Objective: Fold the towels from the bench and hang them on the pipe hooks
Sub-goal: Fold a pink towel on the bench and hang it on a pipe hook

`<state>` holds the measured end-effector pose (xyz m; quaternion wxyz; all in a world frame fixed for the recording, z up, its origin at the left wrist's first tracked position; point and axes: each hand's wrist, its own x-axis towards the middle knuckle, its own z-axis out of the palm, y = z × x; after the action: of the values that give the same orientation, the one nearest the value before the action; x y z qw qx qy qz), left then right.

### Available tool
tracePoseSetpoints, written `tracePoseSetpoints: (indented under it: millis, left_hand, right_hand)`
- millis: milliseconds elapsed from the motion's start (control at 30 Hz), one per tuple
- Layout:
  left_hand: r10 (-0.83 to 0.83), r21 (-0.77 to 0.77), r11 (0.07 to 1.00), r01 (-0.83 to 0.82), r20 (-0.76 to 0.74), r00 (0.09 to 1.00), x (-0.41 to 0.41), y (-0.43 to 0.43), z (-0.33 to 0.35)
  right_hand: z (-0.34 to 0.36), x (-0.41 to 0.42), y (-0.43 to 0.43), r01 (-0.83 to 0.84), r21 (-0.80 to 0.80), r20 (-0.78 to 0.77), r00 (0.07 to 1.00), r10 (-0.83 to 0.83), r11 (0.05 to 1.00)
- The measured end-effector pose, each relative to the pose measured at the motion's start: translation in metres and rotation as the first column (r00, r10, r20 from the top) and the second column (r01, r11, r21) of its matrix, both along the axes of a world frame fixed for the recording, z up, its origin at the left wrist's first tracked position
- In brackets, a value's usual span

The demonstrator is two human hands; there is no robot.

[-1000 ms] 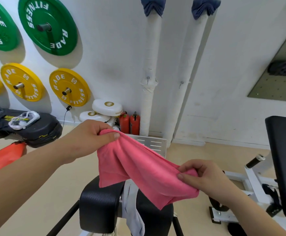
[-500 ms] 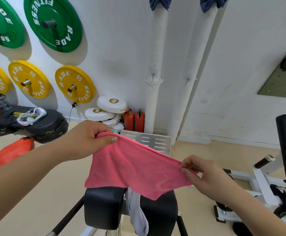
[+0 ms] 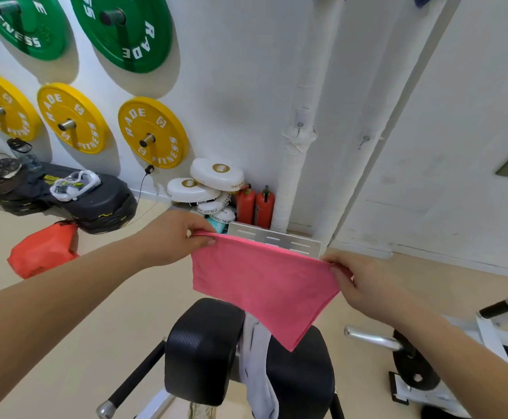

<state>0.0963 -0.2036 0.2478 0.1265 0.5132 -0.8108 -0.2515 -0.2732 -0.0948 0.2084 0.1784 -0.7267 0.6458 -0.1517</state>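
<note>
A pink towel point(image 3: 262, 285) hangs folded and stretched between my hands above the black padded bench point(image 3: 204, 349). My left hand point(image 3: 174, 237) pinches its upper left corner. My right hand point(image 3: 358, 282) pinches its upper right corner. A pale grey towel point(image 3: 258, 370) lies draped in the gap between the two bench pads. Two white wrapped pipes stand against the wall, each with a small hook: the left hook point(image 3: 300, 125) and the right hook point(image 3: 365, 140). Dark blue towels point(image 3: 425, 0) show at the top edge, on the pipes.
Green and yellow weight plates point(image 3: 153, 133) hang on the wall at left. White boxing pads point(image 3: 216, 176) and two red extinguishers point(image 3: 255, 204) sit at the pipes' base. A slotted metal plate point(image 3: 277, 240) lies behind the towel. A white machine frame point(image 3: 488, 328) stands right; an orange bag point(image 3: 44, 252) left.
My hands have drawn apart and pulled the pink towel's top edge taut; it now hangs flat instead of sagging. The view has tilted down and closer to the bench.
</note>
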Motion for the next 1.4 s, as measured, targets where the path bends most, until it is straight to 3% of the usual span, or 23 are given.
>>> tracePoseSetpoints:
  millis: [133, 233, 400, 533, 667, 900, 1100, 1200, 1400]
  left_hand:
    - [0.008, -0.170, 0.985, -0.001, 0.041, 0.999, 0.029, 0.009, -0.022]
    - [-0.020, -0.190, 0.981, 0.041, 0.114, 0.993, 0.053, 0.028, -0.065]
    - [-0.072, 0.083, 0.995, 0.051, 0.263, 0.962, 0.079, 0.075, -0.155]
    - [-0.082, 0.307, 0.951, -0.012, 0.291, 0.953, 0.092, 0.119, -0.204]
    - [-0.026, 0.355, 0.933, -0.059, 0.229, 0.973, 0.106, 0.147, -0.215]
    - [0.151, 0.503, 0.851, -0.149, 0.038, 0.988, 0.111, 0.144, -0.219]
    - [0.451, 0.592, 0.746, -0.303, -0.116, 0.885, 0.082, 0.076, -0.235]
    - [0.511, 0.567, 0.729, -0.384, -0.076, 0.856, 0.065, 0.041, -0.253]
    - [0.351, 0.544, 0.740, -0.395, 0.188, 0.917, 0.051, 0.000, -0.294]
  right_hand:
    - [-0.012, 0.010, -0.001, 0.146, -0.073, 0.109, 0.984, -0.138, 0.987]
    - [-0.041, 0.028, 0.015, 0.189, 0.001, 0.156, 0.970, -0.187, 0.982]
    - [-0.115, 0.059, 0.057, 0.096, 0.338, 0.113, 0.983, -0.142, 0.936]
    - [-0.155, 0.076, 0.091, 0.039, 0.461, 0.139, 0.984, -0.115, 0.887]
    - [-0.166, 0.078, 0.118, -0.011, 0.530, 0.152, 0.985, -0.082, 0.848]
    - [-0.183, 0.070, 0.116, 0.101, 0.589, 0.154, 0.960, -0.234, 0.801]
    - [-0.198, 0.077, 0.051, 0.311, 0.520, 0.210, 0.856, -0.472, 0.796]
    - [-0.206, 0.083, 0.014, 0.368, 0.533, 0.196, 0.822, -0.534, 0.762]
    - [-0.232, 0.084, -0.029, 0.420, 0.631, 0.121, 0.778, -0.617, 0.652]
